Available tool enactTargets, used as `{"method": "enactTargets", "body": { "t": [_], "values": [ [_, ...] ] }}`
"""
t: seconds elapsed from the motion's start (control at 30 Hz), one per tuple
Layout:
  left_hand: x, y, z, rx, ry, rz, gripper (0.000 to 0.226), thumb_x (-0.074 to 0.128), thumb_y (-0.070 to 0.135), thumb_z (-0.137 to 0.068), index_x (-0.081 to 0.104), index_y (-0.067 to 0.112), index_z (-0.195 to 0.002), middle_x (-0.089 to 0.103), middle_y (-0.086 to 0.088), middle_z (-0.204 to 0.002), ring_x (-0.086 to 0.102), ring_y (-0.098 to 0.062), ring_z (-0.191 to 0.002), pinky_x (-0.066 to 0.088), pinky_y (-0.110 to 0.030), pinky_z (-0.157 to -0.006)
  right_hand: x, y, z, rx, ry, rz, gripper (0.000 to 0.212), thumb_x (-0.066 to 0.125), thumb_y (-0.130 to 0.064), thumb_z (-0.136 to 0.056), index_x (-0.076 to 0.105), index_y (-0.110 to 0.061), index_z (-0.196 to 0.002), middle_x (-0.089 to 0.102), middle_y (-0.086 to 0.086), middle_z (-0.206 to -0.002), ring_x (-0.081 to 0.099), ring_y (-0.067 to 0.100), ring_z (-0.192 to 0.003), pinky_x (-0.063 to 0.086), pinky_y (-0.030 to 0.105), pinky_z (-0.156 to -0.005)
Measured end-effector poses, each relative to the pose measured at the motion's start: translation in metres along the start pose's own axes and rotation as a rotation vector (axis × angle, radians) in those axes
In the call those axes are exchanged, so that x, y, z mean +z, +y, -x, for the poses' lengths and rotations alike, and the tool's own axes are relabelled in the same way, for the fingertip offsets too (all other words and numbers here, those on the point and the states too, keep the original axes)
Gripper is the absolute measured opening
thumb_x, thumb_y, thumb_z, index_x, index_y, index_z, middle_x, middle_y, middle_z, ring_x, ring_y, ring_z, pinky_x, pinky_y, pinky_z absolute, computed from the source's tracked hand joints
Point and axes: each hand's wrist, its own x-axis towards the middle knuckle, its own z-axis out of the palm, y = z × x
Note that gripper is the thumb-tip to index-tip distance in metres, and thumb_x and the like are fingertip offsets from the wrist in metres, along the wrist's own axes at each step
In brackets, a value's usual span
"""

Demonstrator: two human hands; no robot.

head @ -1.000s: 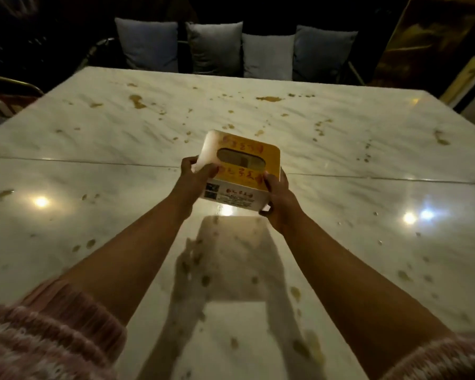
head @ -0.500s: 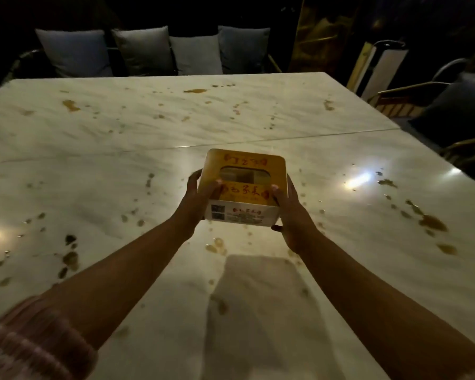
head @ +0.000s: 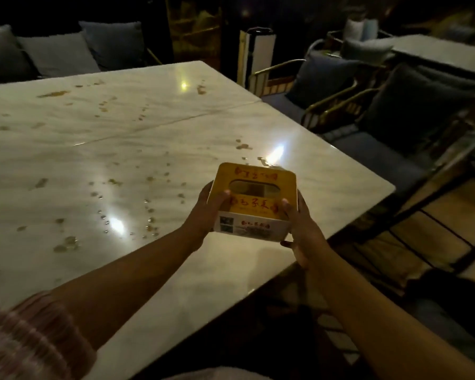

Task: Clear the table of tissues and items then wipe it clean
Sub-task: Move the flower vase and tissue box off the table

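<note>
Tissue box (head: 254,198) is held in both hands over the right part of the desk (head: 121,149), close to its right edge. It looks lifted clear of the surface, tilted slightly toward the person.

Box: yellow top with red characters, oval slot in the middle, white near side with small printed labels. I cannot tell whether a tissue shows in the slot.

Left hand (head: 206,215): clamped on the box's left side, thumb lying on the top face near the slot, fingers wrapped round the far-left corner.
Right hand (head: 302,231): clamped on the box's right side, thumb on the top right edge, fingers curled under the near-right corner.
Hands are apart, box between them. Both forearms are bare; pink knit sleeve (head: 25,338) is at the lower left.

Desk: pale marble-look top, glossy, with a seam running across it. Brown spots and droplets (head: 104,218) are scattered over most of it, with bigger smears (head: 52,93) at the far side. Several lamp reflections show on the surface.

Surroundings: grey cushions (head: 58,53) beyond the far edge. Armchairs with dark cushions (head: 412,111) stand just beside the right edge. Second table (head: 439,52) is further right. Room is dim.
</note>
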Motion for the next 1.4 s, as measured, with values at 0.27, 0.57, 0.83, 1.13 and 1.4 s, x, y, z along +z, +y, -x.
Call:
{"method": "enactTargets", "body": {
  "t": [0.27, 0.57, 0.83, 1.13, 1.4],
  "values": [
    [0.150, -0.005, -0.069, -0.004, -0.275, -0.105, 0.052, 0.044, 0.044, -0.095, 0.024, 0.031, -0.142, 0.055, 0.002, -0.116, 0.059, -0.009, -0.090, 0.047, -0.028, -0.062, -0.142, 0.013, -0.023, -0.010, 0.297, -0.149, 0.057, 0.052, -0.050, -0.089, 0.028, -0.045, -0.141, 0.054, 0.001, -0.132, 0.056, 0.028, -0.114, 0.045, 0.057, -0.096],
    [0.339, -0.009, -0.189, 0.014, -0.452, -0.171, 0.051, 0.038, 0.045, -0.097, 0.023, 0.031, -0.143, 0.047, -0.005, -0.136, 0.053, -0.016, -0.102, 0.045, -0.026, -0.063, -0.314, -0.004, -0.107, 0.069, 0.553, -0.210, 0.053, 0.049, -0.044, -0.093, 0.027, -0.049, -0.140, 0.053, 0.002, -0.129, 0.055, 0.027, -0.109, 0.051, 0.043, -0.077],
    [0.498, 0.022, -0.266, -0.030, -0.636, -0.226, 0.054, 0.045, 0.043, -0.095, 0.020, 0.035, -0.143, 0.048, -0.002, -0.132, 0.054, -0.011, -0.096, 0.046, -0.025, -0.064, -0.454, -0.041, -0.155, 0.088, 0.691, -0.266, 0.049, 0.045, -0.040, -0.096, 0.028, -0.045, -0.142, 0.053, 0.002, -0.126, 0.054, 0.019, -0.102, 0.045, 0.035, -0.067],
    [0.684, 0.019, -0.345, -0.154, -0.833, -0.383, 0.063, 0.048, 0.044, -0.093, 0.013, 0.042, -0.146, 0.044, -0.005, -0.139, 0.048, -0.028, -0.120, 0.043, -0.050, -0.098, -0.630, -0.046, -0.200, 0.108, 0.789, -0.319, 0.038, 0.044, -0.037, -0.097, 0.040, -0.041, -0.135, 0.059, 0.002, -0.121, 0.058, 0.023, -0.100, 0.046, 0.036, -0.069],
    [0.864, 0.006, -0.374, -0.245, -0.912, -0.426, 0.061, 0.039, 0.040, -0.098, 0.006, 0.036, -0.149, 0.038, -0.005, -0.145, 0.045, -0.025, -0.124, 0.044, -0.028, -0.071, -0.802, -0.046, -0.227, 0.150, 0.937, -0.344, 0.037, 0.046, -0.036, -0.096, 0.039, -0.034, -0.133, 0.060, 0.001, -0.109, 0.058, 0.019, -0.092, 0.047, 0.036, -0.071]
  ]
}}
